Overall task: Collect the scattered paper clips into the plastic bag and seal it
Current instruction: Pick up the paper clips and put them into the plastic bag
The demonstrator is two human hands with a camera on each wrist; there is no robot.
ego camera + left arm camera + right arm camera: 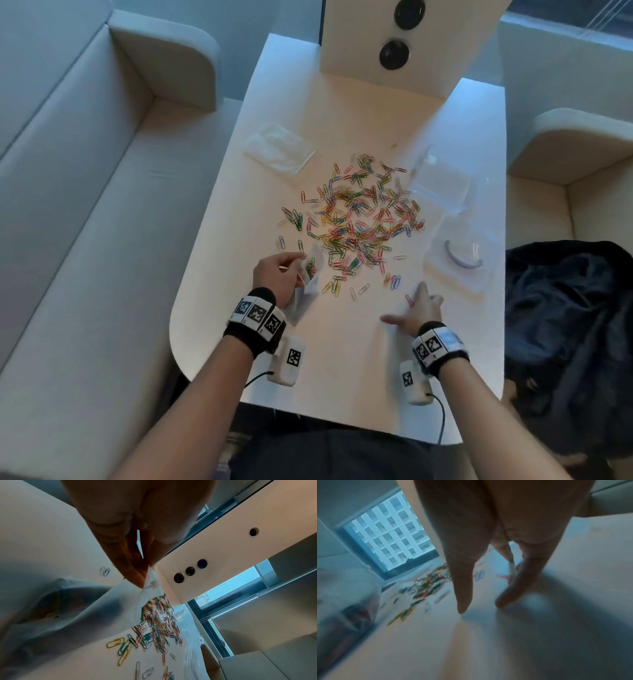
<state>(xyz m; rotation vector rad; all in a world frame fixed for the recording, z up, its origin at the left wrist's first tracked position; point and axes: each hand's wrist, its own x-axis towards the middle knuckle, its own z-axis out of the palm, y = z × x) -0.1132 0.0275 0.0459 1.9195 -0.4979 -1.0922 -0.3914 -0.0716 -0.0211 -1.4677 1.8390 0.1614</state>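
Observation:
A heap of coloured paper clips (359,212) (159,622) (431,585) is spread over the middle of the white table (342,359). My left hand (279,274) (137,568) pinches the rim of a small clear plastic bag (308,274) (85,608) at the heap's near-left edge; a few clips lie inside it. My right hand (416,308) (479,588) is spread flat near the table's right side, fingers straight, its fingertips (501,603) touching the surface beside a red clip (409,299) (502,576). The right wrist view is blurred.
A stack of clear bags (279,149) lies at the far left, more clear bags (442,181) at the right, one holding a bluish ring (462,257). A white panel with black round sockets (394,51) stands at the far end. Sofas flank the table; dark cloth (565,325) lies right.

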